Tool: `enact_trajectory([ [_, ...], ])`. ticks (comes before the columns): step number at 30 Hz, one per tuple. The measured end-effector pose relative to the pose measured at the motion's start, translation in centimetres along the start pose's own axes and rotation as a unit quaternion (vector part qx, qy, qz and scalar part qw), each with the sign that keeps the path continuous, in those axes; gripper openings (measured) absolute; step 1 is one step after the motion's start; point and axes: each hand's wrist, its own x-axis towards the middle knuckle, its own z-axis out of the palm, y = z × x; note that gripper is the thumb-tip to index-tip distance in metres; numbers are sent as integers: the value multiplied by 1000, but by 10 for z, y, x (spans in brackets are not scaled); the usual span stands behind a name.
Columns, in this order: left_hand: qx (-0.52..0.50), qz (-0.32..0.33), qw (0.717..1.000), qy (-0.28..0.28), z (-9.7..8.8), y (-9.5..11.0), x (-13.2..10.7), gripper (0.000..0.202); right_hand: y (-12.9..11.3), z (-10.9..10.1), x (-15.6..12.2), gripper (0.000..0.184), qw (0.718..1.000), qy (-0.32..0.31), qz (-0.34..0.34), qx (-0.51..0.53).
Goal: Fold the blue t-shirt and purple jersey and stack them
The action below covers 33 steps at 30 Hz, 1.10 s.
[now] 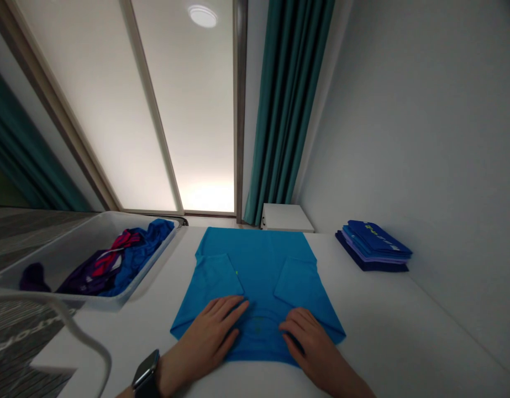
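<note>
A bright blue T-shirt (pixel 261 265) lies flat on the white table (pixel 383 315), its collar toward me and both sleeves folded inward over its body. My left hand (pixel 209 334) rests palm down on the shirt, just left of the collar, with a black-strapped smartwatch (pixel 146 373) on the wrist. My right hand (pixel 310 348) presses flat on the right side of the collar. Neither hand grips the fabric.
A white plastic tray (pixel 64 260) at the left edge of the table holds crumpled blue, purple and pink clothes. A stack of folded blue and purple garments (pixel 373 246) sits at the far right against the wall. A white cable (pixel 72 326) curves across the lower left.
</note>
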Motion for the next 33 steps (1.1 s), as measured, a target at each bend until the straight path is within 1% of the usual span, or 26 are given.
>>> enact_trajectory([
  [3, 55, 12, 998, -1, 18, 2, 0, 57, 2, 12, 7, 40, 999, -14, 19, -30],
  [5, 75, 22, 997, -12, 23, 4, -3, 59, 3, 19, 7, 51, 998, -40, 21, -51],
  [9, 82, 29, 996, -31, 20, 9, -11, 61, 3, 27, 1, 54, 995, -79, 13, -66],
  [13, 75, 21, 996, -40, 12, 11, -10, 62, -1, 24, 1, 55, 993, -99, 30, -53],
  [16, 70, -4, 997, -26, 5, -1, -2, 61, -3, 14, 8, 56, 993, -100, 52, -43],
  [19, 88, -49, 995, 8, 1, -28, 4, 60, 3, 5, 19, 58, 992, -68, 92, -62],
  [20, 100, -63, 993, 20, 2, -39, 4, 60, 7, 4, 22, 60, 990, -57, 111, -72],
  [22, 122, -78, 989, 27, 7, -57, 1, 63, 16, 6, 25, 65, 983, -51, 149, -89],
  [24, 136, -84, 987, 25, 15, -70, -7, 64, 24, 13, 24, 69, 978, -59, 175, -96],
  [26, 144, -88, 985, 22, 22, -74, -15, 65, 29, 21, 20, 71, 976, -65, 181, -100],
  [28, 151, -92, 984, 20, 25, -74, -21, 65, 30, 27, 16, 72, 976, -66, 178, -105],
  [33, 158, -89, 983, 32, 18, -66, -30, 65, 22, 34, 7, 72, 977, -62, 177, -106],
])
